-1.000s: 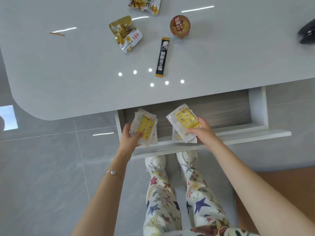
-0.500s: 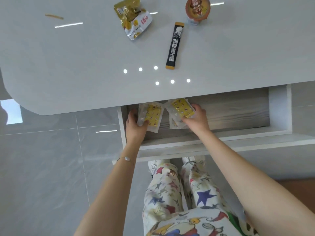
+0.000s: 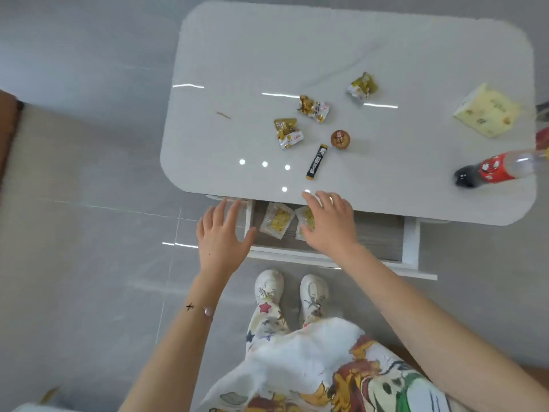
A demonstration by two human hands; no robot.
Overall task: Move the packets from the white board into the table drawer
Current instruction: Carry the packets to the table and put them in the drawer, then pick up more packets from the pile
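Two white packets with yellow prints lie in the open drawer (image 3: 383,239) under the white table top (image 3: 341,55). One yellow packet (image 3: 276,221) is at the drawer's left end; the other packet (image 3: 306,217) is partly hidden by my right hand. My left hand (image 3: 221,236) hovers with spread fingers over the drawer's left corner, holding nothing. My right hand (image 3: 329,223) is spread above the drawer's front half, fingers straight, empty. On the table top lie three gold snack packets (image 3: 288,132), (image 3: 313,107), (image 3: 361,87) and a black stick sachet (image 3: 317,162).
A small round brown cup (image 3: 340,139), a yellowish box (image 3: 487,113) and a lying cola bottle (image 3: 499,169) are on the table's right side. A thin stick (image 3: 222,115) lies at the left. Grey tiled floor surrounds the table; my feet stand just before the drawer.
Both hands let go of the yellow packets, which now lie in the drawer, and rose out with fingers spread. The camera pulled back and shows the whole table.
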